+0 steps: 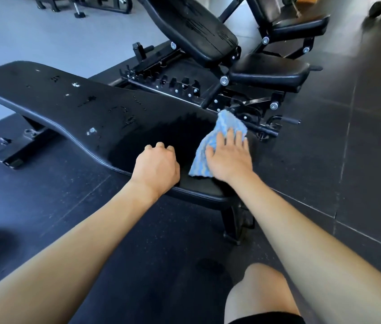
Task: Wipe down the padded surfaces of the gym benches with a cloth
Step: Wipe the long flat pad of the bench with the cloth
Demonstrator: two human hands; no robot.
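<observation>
Bench pad [68, 106]: right hand [228, 157] flat on cloth [229, 122] (left hand [156, 167] curled).

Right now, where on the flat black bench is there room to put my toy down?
The long far part of the flat bench, beyond the left hand, holds only water drops. The near end is crowded: the left hand rests there curled, the right hand presses the blue cloth flat, with a narrow gap between them.
</observation>
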